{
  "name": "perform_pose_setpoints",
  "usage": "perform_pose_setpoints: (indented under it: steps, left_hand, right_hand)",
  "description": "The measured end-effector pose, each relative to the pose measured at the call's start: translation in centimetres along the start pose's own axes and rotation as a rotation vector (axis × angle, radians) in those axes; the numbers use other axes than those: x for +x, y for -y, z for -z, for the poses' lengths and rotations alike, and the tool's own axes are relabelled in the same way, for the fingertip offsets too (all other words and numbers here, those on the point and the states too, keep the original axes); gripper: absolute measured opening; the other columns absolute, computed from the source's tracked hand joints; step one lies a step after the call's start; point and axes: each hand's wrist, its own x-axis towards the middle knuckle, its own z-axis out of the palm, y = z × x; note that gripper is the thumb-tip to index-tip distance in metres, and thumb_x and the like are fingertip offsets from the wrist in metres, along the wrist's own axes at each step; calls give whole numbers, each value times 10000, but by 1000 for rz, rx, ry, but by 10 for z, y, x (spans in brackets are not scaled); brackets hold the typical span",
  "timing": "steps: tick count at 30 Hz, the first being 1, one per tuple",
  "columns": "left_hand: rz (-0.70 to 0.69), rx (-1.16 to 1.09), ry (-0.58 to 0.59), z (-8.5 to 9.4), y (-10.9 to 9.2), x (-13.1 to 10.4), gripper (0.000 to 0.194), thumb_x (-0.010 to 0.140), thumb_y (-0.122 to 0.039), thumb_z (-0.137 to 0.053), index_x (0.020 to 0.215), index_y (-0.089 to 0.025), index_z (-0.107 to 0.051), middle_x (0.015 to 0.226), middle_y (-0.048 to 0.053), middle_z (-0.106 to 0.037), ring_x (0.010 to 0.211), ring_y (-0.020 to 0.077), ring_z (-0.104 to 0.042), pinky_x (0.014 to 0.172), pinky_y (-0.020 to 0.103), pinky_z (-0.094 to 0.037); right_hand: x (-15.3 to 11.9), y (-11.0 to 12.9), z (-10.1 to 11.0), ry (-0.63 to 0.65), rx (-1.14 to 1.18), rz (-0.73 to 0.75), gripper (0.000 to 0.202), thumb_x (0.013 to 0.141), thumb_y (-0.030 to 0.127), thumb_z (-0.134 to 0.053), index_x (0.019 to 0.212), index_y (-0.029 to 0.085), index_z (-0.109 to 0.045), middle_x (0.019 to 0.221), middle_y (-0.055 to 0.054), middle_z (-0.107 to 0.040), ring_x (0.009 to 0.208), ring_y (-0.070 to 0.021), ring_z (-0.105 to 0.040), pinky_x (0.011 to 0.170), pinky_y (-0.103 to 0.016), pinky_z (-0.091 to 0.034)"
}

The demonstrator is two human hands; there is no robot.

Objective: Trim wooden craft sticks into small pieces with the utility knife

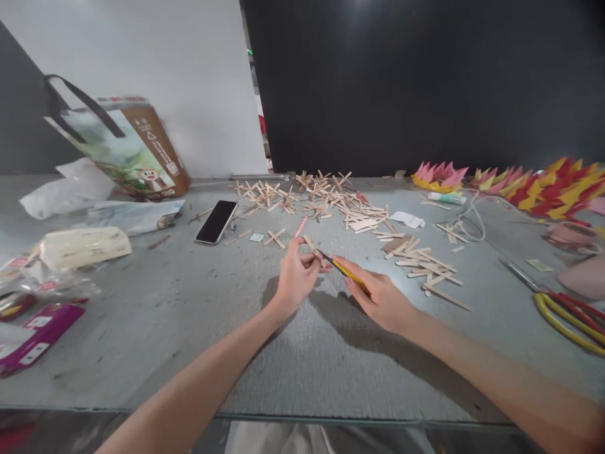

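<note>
The grey table (189,353) extends openly from its near edge to the hands; above it, the right hand (382,299) grips a yellow-handled cutter (352,275) against the wooden stick (309,244) pinched in the left hand (297,274).

Along the back of the counter (179,353), a shopping bag (142,151) stands at the left, with a plastic bag (70,188) beside it. A phone (216,222) lies in front and to the right of the shopping bag; a packet (42,334) lies at the near left. Crossed wooden sticks (268,197) spread over the back middle, and one crossed pair (275,238) lies nearer, right of the phone. Loose wooden sticks (428,263) lie to the right of the middle, with a paper scrap (407,219) just behind them. Folded paper pieces (558,189) line the back right; scissors (567,312) lie in front of them, at the right side.
</note>
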Motion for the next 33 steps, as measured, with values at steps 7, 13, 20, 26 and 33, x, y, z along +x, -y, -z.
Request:
perform_pose_setpoints:
  steps: [7, 13, 20, 26, 33]
  left_hand:
    - [-2, 28, -5, 1, -1, 0, 388, 870, -196, -665, 1197, -219, -456, 915, 50, -809, 770, 220, -807, 788, 382, -671]
    - [-29, 118, -1, 1, -3, -2, 349, 892, -207, -628, 1216, -202, -497, 814, 12, -782, 756, 227, -809, 768, 352, -665]
    - [-102, 327, 23, 2, -3, -6, 341, 944, -224, -579, 1277, -219, -509, 851, 18, -804, 820, 220, -812, 751, 304, -632]
    - [-154, 454, 49, 5, 1, -4, 371, 949, -219, -571, 1317, -210, -525, 894, 36, -818, 853, 208, -809, 817, 318, -620]
    - [-147, 456, 86, 6, -3, -4, 349, 954, -227, -567, 1302, -210, -557, 885, 39, -813, 848, 201, -806, 778, 292, -612]
  right_hand:
    - [-1, -5, -4, -17, -5, 35, 512, 1090, 269, -395, 1600, 300, -423, 972, -31, -763, 655, -153, -647, 690, -282, -511]
    - [-1, -2, -5, -27, -57, 49, 536, 1091, 260, -375, 1627, 268, -376, 1022, -63, -774, 725, -178, -690, 725, -300, -534]
    - [-6, 12, -10, -11, -105, 15, 571, 1081, 237, -327, 1652, 242, -323, 1090, -107, -762, 761, -202, -700, 716, -313, -528]
    - [-6, 22, -7, 5, -15, -91, 541, 1090, 282, -337, 1619, 200, -411, 847, -60, -739, 594, -173, -600, 605, -293, -449]
    - [-8, 25, -3, 25, 75, -136, 553, 1096, 331, -320, 1619, 184, -419, 680, -19, -667, 523, -184, -570, 573, -303, -461]
